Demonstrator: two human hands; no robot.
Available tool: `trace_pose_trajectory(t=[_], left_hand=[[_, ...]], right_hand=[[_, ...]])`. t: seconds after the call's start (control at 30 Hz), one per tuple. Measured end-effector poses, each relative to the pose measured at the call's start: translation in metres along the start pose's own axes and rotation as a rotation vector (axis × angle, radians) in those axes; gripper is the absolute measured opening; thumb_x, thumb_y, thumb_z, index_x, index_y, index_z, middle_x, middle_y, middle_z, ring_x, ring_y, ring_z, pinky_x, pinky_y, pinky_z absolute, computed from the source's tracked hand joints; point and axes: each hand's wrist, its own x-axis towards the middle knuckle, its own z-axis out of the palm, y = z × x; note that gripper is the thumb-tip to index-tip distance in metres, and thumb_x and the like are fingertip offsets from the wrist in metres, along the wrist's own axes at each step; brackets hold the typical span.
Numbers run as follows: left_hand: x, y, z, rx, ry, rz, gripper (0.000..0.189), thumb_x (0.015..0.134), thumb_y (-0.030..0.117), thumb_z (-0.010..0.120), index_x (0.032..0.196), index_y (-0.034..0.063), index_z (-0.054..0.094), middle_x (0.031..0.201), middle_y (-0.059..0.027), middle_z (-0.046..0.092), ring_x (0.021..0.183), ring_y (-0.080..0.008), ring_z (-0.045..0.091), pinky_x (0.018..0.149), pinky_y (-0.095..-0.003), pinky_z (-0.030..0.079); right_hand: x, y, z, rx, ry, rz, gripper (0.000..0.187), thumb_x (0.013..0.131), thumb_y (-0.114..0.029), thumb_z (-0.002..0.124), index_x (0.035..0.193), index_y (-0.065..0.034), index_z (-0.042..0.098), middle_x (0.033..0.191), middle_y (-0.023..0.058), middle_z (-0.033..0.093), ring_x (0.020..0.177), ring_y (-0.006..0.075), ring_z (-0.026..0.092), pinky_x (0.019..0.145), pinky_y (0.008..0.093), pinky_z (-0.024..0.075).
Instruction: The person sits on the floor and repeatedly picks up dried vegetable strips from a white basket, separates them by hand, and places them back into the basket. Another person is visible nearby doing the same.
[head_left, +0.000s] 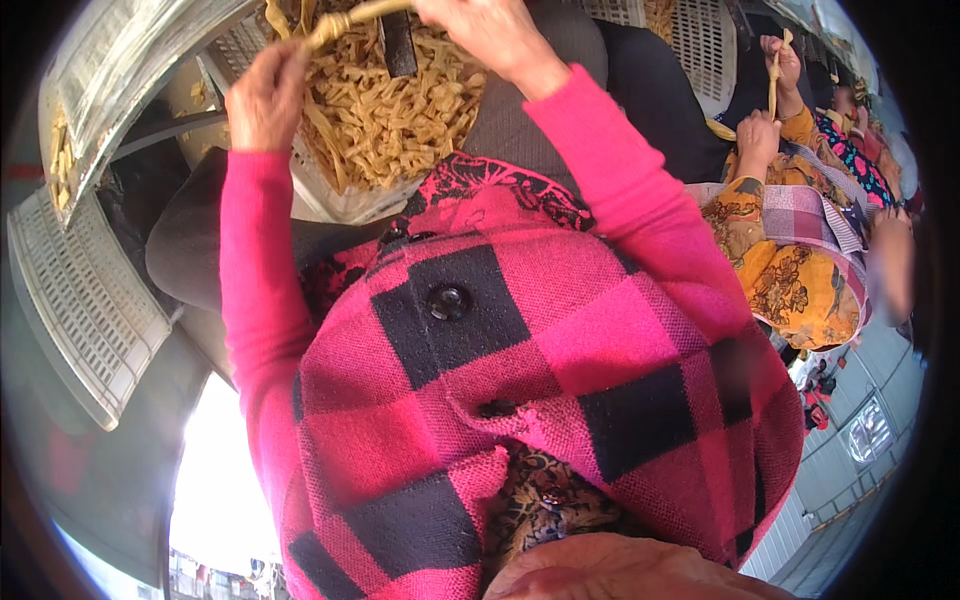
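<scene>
A long yellow strip (360, 13), which looks like bean-curd skin, is stretched between my hands near the top edge of the view. A lumpy, knot-like bulge shows on it close to my left hand (264, 96), whose fingers close around that end. My right hand (491, 34) grips the other end and is partly cut off by the frame. Below them, a white plastic crate (330, 196) holds a heap of short yellow knotted pieces (397, 120). A dark flat bar (397, 45) stands over the heap, between my hands. Longer strips hang beside my left hand.
At the right, a co-worker's hands (761, 139) hold a similar strip (774, 79). A white slatted crate (94, 307) is at the left, below plastic sheeting (135, 67) with yellow pieces on it. Another crate (701, 56) with yellow pieces stands at upper right.
</scene>
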Motion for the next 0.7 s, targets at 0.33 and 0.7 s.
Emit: trace_pose_trajectory(t=[0.33, 0.7], left_hand=[[-0.097, -0.018, 0.018, -0.853, -0.289, -0.778, 0.023, 0.091, 0.022, 0.061, 0.104, 0.0042, 0.064, 0.061, 0.0047, 0.048, 0.043, -0.0018, 0.034, 0.04, -0.017, 0.022], [-0.081, 0.011, -0.003, -0.909, -0.371, -0.531, 0.063, 0.083, 0.056, 0.061, 0.116, 0.0028, 0.059, 0.071, -0.0021, 0.062, 0.055, -0.0089, 0.053, 0.053, -0.0191, 0.045]], right_hand=[[-0.071, 0.017, -0.016, -0.14, -0.155, 0.245, 0.074, 0.083, -0.058, 0.061, 0.127, 0.0004, 0.048, 0.098, 0.0107, 0.065, 0.083, 0.0195, 0.064, 0.077, 0.0321, 0.0517], [-0.103, -0.029, 0.003, 0.686, -0.426, 0.595, 0.014, 0.089, -0.014, 0.062, 0.093, -0.0014, 0.06, 0.068, 0.0031, 0.059, 0.055, 0.0042, 0.051, 0.044, 0.0167, 0.0369]])
